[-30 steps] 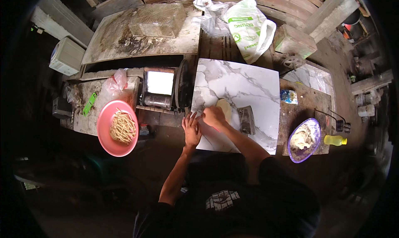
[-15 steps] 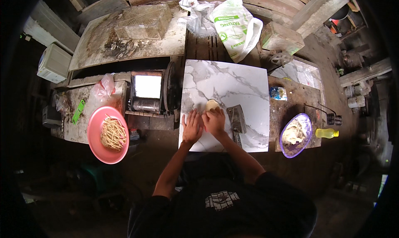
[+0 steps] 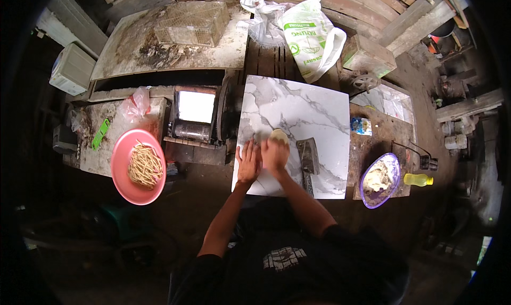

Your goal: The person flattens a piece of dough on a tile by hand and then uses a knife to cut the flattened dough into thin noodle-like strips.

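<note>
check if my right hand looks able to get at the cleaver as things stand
Probably yes: the cleaver lies on the marbled board just right of the right hand, with nothing visible between them, though that hand is occupied at the pale dough.

Both bare forearms [image 3: 224, 220] reach in from the near side. The left hand [image 3: 248, 167] lies palm down, fingers [image 3: 250, 149] extended; the right hand [image 3: 275, 156], just beside it, curls downward.

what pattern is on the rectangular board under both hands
White rectangular board: grey, marble-like veining, clearest in head view.
</note>
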Motion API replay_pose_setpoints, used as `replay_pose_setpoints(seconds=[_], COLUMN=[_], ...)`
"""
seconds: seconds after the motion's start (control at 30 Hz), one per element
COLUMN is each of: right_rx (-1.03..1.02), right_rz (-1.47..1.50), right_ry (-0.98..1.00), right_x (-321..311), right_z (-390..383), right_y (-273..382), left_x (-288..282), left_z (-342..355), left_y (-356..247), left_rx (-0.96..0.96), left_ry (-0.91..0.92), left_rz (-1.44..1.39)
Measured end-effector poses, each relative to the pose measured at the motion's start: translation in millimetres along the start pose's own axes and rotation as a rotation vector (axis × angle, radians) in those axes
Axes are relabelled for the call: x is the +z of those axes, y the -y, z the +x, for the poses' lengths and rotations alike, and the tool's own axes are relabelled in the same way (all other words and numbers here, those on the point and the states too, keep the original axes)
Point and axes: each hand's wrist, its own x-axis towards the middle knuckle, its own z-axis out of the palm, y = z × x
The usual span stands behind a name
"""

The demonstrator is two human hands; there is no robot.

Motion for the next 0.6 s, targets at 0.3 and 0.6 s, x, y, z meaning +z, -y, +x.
replay_pose_setpoints(seconds=[0.3, 0.6], right_rx=[-0.033, 0.26], right_rz=[-0.095, 0.201], right_ry=[-0.094, -0.09], right_x=[-1.6, 7.9], right_z=[-1.1, 85.7], right_y=[11.6, -20.0], left_x=[-7.1, 0.6], left_z=[-0.9, 4.6], left_y=[-4.8, -4.1], left_rx=[-0.029, 0.035], left_ry=[0.054, -0.004], left_rz=[-0.047, -0.031])
